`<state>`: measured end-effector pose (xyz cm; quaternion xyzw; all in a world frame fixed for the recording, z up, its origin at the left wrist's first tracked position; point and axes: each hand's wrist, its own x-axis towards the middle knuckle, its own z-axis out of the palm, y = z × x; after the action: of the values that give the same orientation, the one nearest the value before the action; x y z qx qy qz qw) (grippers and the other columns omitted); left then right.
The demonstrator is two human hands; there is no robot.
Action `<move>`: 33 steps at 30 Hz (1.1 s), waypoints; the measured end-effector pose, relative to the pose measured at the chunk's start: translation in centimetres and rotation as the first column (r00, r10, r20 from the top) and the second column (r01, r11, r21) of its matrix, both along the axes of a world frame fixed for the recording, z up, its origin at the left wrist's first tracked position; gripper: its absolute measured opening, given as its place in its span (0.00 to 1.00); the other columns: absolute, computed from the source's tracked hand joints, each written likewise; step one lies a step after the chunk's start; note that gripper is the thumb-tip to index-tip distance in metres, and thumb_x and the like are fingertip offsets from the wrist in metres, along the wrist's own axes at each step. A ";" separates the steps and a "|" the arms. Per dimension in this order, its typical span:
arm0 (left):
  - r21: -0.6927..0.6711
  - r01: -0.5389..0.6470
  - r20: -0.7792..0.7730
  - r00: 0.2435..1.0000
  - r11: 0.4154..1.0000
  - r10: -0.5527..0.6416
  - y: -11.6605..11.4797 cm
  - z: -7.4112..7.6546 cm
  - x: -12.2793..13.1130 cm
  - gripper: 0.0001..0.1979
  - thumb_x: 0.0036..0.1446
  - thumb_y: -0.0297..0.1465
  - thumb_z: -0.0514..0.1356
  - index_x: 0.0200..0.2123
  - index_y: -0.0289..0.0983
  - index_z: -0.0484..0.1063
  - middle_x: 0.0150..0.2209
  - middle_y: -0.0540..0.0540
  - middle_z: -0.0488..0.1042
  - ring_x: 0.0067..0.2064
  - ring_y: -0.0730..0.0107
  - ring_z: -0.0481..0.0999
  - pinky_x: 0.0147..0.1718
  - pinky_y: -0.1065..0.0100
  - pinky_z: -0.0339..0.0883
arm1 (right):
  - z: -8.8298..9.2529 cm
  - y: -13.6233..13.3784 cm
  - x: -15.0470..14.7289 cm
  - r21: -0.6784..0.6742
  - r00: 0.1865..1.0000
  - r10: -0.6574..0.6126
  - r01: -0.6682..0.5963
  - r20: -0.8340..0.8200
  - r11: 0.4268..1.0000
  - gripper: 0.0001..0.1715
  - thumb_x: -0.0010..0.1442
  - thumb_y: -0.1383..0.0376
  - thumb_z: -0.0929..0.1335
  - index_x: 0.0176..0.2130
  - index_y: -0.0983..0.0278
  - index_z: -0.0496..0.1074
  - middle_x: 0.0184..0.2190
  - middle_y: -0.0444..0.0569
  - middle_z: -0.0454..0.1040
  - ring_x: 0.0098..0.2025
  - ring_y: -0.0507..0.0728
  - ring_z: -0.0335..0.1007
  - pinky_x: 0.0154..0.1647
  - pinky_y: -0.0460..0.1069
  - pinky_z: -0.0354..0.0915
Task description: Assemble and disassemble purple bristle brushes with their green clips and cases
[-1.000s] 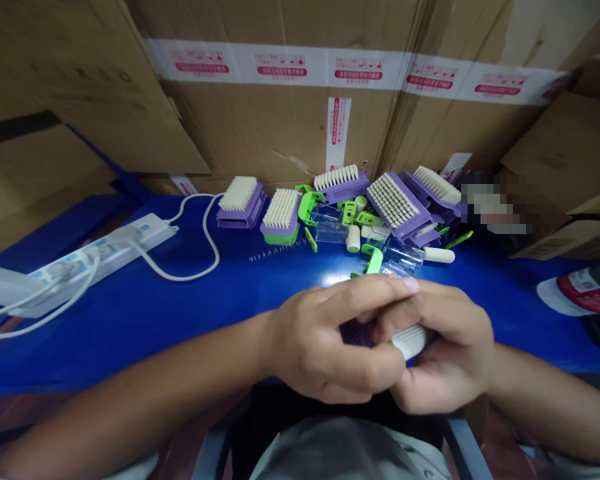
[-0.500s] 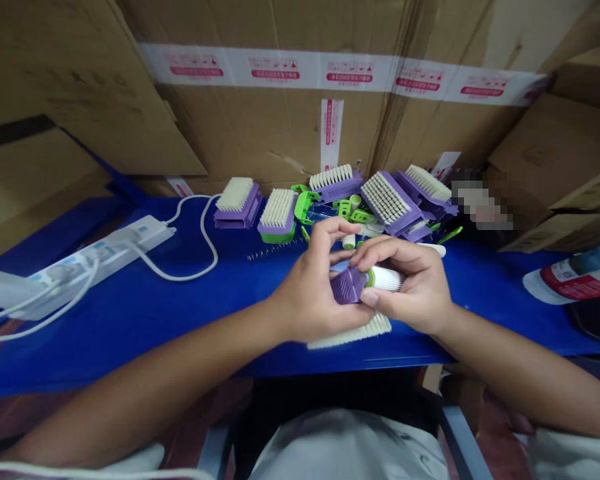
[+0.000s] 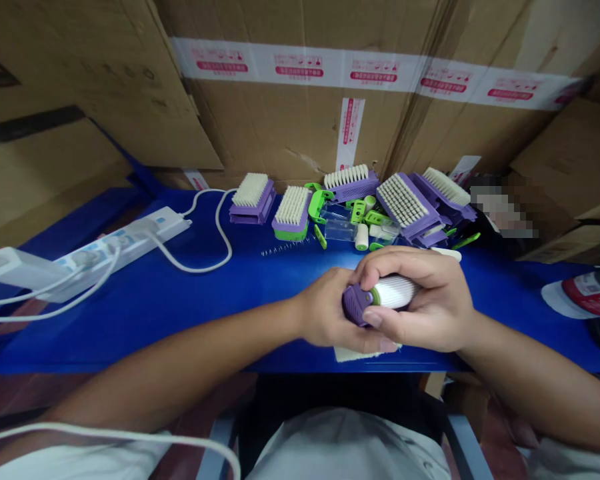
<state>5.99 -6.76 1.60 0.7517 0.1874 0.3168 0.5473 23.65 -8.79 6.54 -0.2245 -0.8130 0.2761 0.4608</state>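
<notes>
Both hands are closed on one purple brush [image 3: 356,303] over the near edge of the blue table [image 3: 180,300]. My left hand [image 3: 330,313] grips its purple body from the left and below. My right hand [image 3: 425,300] wraps over a white ribbed roller [image 3: 394,291] at the brush's top. The brush's white bristles [image 3: 353,353] point down and peek out beneath the hands. Behind the hands lies a pile of purple brushes [image 3: 410,207], green clips [image 3: 320,203] and clear plastic pieces [image 3: 341,227].
Two finished brushes [image 3: 253,197] stand apart at the left of the pile. A thin metal spring [image 3: 280,251] lies in front of them. A white power strip [image 3: 120,243] with cables sits at the left. Cardboard boxes [image 3: 290,120] wall the back.
The hands lifted the brush toward the pile, then came back down to the table's near edge. The brush has turned so its bristles face down and the right hand covers the roller.
</notes>
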 end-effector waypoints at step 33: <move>-0.088 0.199 -0.039 0.978 0.976 -0.203 1.6 0.3 -1.0 0.23 0.41 0.36 0.77 0.40 0.38 0.74 0.32 0.52 0.74 0.33 0.68 0.73 0.32 0.69 0.71 | -2.1 0.7 1.6 0.080 0.995 -0.014 0.022 -0.098 0.997 0.14 0.62 0.58 0.75 0.47 0.61 0.82 0.39 0.51 0.81 0.39 0.57 0.79 0.40 0.51 0.76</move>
<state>5.00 -5.19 1.93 0.7507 0.1365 0.2336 0.6026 25.21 -8.06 4.41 -0.1992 -0.7982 0.2493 0.5109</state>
